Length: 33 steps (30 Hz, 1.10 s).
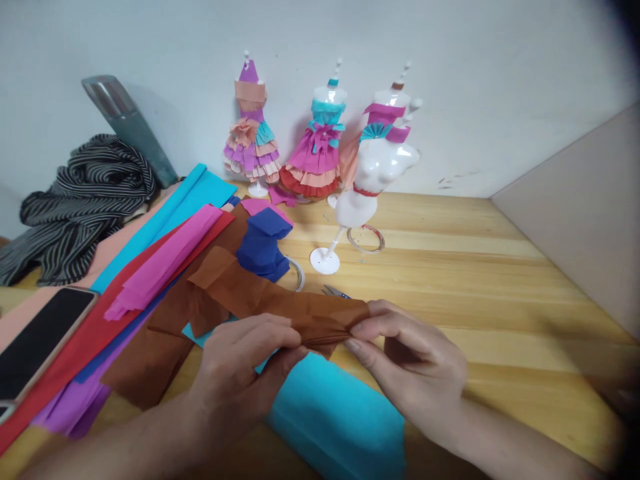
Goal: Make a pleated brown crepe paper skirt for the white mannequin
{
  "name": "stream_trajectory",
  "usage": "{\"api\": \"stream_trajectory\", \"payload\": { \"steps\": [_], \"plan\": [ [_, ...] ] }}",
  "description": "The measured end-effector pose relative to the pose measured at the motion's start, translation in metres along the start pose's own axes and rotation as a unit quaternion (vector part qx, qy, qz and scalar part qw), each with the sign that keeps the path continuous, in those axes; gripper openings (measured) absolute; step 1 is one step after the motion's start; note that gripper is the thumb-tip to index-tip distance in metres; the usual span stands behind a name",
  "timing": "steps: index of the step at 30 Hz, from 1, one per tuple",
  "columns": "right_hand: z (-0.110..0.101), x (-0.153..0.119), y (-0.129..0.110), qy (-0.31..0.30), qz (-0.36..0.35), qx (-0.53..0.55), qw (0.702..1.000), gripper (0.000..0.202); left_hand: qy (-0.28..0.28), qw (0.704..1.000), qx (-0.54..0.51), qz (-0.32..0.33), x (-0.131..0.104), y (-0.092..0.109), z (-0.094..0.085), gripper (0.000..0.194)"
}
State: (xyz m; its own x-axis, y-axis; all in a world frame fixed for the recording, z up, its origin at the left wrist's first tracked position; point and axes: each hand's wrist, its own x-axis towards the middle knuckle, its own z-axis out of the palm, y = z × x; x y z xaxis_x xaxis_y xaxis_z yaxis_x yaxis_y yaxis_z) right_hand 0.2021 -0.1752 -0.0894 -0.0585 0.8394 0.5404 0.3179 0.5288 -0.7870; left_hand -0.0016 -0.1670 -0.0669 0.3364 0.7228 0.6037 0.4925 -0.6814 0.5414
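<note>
"Head view: what is being held?"
"Brown strip (280, 298), one, pleated. Left hand (233, 370) and right hand (425, 363) are clamping its folds between fingers (387, 325), over a turquoise sheet (345, 420)."
"Beyond?"
"I am counting one white mannequin (383, 163), standing on the table (450, 267)."

Our bare left forearm (133, 427) slants up from the lower left, our bare right forearm (515, 437) from the lower right. Our bare left hand (243, 367): back uppermost, fingers curled, thumb pinching beneath the bent index finger. Our bare right hand (425, 357): index finger and thumb in a pinch, pointing inward. We note both pinches nearly level, near each other but apart.
</note>
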Motion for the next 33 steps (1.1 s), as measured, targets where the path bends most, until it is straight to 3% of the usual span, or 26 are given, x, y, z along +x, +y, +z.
{"api": "stream_trajectory", "payload": {
  "steps": [7, 19, 26, 33],
  "plan": [
    [0.0, -0.001, -0.002, 0.003, 0.018, 0.021, 1.0, 0.016, 0.06, 0.997, 0.037, 0.009, -0.003, 0.003, -0.001, 0.009],
    [0.002, 0.003, -0.003, 0.028, 0.066, 0.064, 0.995, 0.016, 0.039, 0.999, 0.006, 0.018, -0.001, 0.002, -0.002, 0.004],
    [0.002, 0.002, -0.001, 0.022, 0.061, 0.068, 0.996, 0.016, 0.007, 0.998, 0.022, 0.06, 0.001, 0.001, -0.006, 0.011],
    [0.002, -0.003, 0.007, 0.032, 0.027, 0.026, 0.999, 0.016, 0.028, 0.995, 0.074, 0.064, -0.002, -0.004, -0.002, 0.015]
  ]
}}
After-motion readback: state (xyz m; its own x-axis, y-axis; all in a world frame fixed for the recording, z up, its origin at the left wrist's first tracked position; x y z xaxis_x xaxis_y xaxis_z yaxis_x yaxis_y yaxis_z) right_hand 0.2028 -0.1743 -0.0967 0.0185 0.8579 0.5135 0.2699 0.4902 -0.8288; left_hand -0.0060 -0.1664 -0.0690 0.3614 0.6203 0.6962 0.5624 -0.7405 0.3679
